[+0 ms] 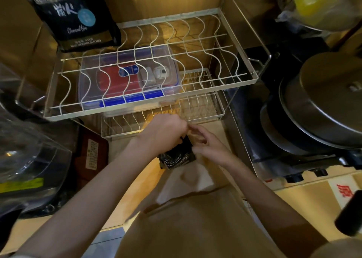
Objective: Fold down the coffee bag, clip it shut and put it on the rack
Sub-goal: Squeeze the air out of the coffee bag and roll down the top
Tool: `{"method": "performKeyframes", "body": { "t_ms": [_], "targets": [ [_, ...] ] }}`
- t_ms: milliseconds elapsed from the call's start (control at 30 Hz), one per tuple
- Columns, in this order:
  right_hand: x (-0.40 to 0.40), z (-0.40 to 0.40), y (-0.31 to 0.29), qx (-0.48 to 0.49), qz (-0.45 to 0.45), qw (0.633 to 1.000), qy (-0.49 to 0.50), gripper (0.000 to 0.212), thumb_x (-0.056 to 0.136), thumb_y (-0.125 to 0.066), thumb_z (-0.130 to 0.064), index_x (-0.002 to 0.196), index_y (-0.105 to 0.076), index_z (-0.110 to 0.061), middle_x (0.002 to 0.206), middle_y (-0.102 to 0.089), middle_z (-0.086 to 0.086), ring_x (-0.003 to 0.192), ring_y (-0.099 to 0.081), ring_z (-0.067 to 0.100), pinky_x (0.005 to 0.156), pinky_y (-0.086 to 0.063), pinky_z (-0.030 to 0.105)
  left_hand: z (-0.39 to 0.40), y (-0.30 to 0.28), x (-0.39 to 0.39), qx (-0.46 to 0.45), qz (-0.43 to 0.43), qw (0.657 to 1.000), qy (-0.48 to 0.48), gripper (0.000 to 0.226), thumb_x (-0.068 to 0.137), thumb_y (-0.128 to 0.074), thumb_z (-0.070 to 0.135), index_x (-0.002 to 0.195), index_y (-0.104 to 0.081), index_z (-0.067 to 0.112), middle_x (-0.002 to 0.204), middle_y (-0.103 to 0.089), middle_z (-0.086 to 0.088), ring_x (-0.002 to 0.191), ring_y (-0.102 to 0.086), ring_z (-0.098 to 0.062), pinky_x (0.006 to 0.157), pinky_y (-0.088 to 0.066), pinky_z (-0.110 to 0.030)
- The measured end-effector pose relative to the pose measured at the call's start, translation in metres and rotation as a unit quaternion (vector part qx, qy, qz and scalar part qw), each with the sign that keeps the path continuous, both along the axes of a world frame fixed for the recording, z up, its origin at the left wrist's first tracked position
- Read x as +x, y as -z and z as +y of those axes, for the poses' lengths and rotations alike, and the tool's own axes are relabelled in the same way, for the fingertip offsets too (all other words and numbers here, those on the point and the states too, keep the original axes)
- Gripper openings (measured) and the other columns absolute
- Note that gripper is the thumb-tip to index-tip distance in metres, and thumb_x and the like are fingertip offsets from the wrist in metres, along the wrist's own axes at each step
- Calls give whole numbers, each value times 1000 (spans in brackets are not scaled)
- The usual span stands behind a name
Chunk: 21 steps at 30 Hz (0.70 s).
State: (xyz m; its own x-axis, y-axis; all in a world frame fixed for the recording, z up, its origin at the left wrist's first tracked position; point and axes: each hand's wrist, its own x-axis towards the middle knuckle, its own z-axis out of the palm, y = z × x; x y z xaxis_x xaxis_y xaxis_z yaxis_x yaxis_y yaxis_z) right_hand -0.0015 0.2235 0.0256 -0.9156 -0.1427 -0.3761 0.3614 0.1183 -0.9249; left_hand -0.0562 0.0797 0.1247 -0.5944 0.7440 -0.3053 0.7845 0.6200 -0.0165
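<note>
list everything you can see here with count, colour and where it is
small coffee bag: 1, black with pale lettering, in front of the rack, held in both hands
big coffee bag: 1, black with a blue round label, upright at the back left of the rack's upper shelf
wire rack: 1, white, two shelves, centre
storage box: 1, clear with blue clasps, red and white contents, under the upper shelf
pots with lids: a stack, grey metal, right
glass container: 1, clear, left
packet: 1, dark red with a pale label, lower left of the rack
yellow thing in plastic wrap: 1, top right
left hand: 1, gripping the bag's top
right hand: 1, fingers at the bag's top edge
</note>
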Motion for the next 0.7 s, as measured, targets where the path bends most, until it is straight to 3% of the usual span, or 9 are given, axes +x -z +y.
{"method": "performKeyframes", "body": {
  "t_ms": [100, 167, 233, 300, 400, 467, 533, 600, 700],
  "targets": [
    [-5, -4, -13, -10, 29, 995, -96, 78, 67, -75, 5, 131, -40, -23, 121, -53, -11, 107, -48, -14, 77, -39, -3, -2, -8, -4, 94, -48, 994, -22, 15, 84, -55, 16, 93, -67, 14, 91, -70, -7, 84, -63, -26, 74, -53, -38],
    [-10, -11, -15, 28, 50, 994, -89, 62, 63, -79, 2, 117, -54, -18, 115, -62, 1, 94, -56, -13, 76, -44, 1, -8, -13, -2, 200, -92, 973, -62, 17, 81, -62, 17, 97, -68, 15, 96, -72, -5, 89, -64, -21, 80, -53, -38],
    [-13, -15, -15, 41, 59, 995, -71, 46, 64, -78, 0, 108, -63, -6, 113, -66, 15, 92, -60, -1, 76, -49, 8, -21, -15, 2, 297, -132, 939, -116, 36, 75, -70, 24, 110, -62, 16, 109, -69, -2, 99, -62, -14, 89, -50, -33],
    [-14, -14, -14, 42, 64, 995, -68, 46, 65, -77, -2, 110, -64, -4, 112, -67, 14, 96, -62, 9, 76, -51, 13, -45, -8, 6, 320, -198, 908, -183, 65, 67, -76, 31, 125, -49, 22, 123, -60, 4, 112, -53, -7, 98, -42, -28],
    [-15, -11, -12, 50, 49, 995, -68, 46, 66, -78, -6, 110, -64, -7, 110, -68, 6, 100, -61, 7, 76, -51, 16, -89, 17, 11, 288, -345, 853, -266, 103, 47, -81, 53, 135, -31, 31, 134, -44, 12, 124, -39, -3, 105, -31, -28],
    [-15, -11, -11, 51, 33, 996, -62, 42, 66, -78, -7, 106, -66, -8, 106, -69, 5, 96, -63, 7, 73, -52, 16, -108, 40, 20, 303, -410, 803, -310, 113, 37, -78, 63, 134, -31, 33, 137, -42, 12, 127, -36, -4, 106, -30, -30],
    [-16, -11, -10, 51, 27, 997, -47, 36, 67, -77, -7, 101, -68, -8, 99, -70, 4, 92, -65, 11, 73, -54, 19, -111, 61, 33, 331, -439, 762, -343, 99, 41, -82, 53, 128, -37, 35, 132, -46, 9, 126, -40, -6, 104, -34, -29],
    [-18, -9, -11, 56, 26, 997, -35, 34, 67, -77, -6, 100, -68, -5, 100, -70, 9, 94, -66, 19, 78, -55, 28, -101, 80, 45, 358, -421, 747, -368, 80, 53, -83, 36, 121, -40, 36, 122, -52, 8, 120, -47, -9, 97, -40, -27],
    [-22, -5, -18, 76, 35, 995, -62, 32, 69, -75, -4, 100, -67, -1, 104, -69, 13, 97, -64, 21, 82, -53, 34, -83, 96, 56, 471, -282, 731, -406, 53, 73, -73, 18, 119, -50, 29, 110, -63, 1, 103, -62, -15, 81, -48, -13]
  ]
}}
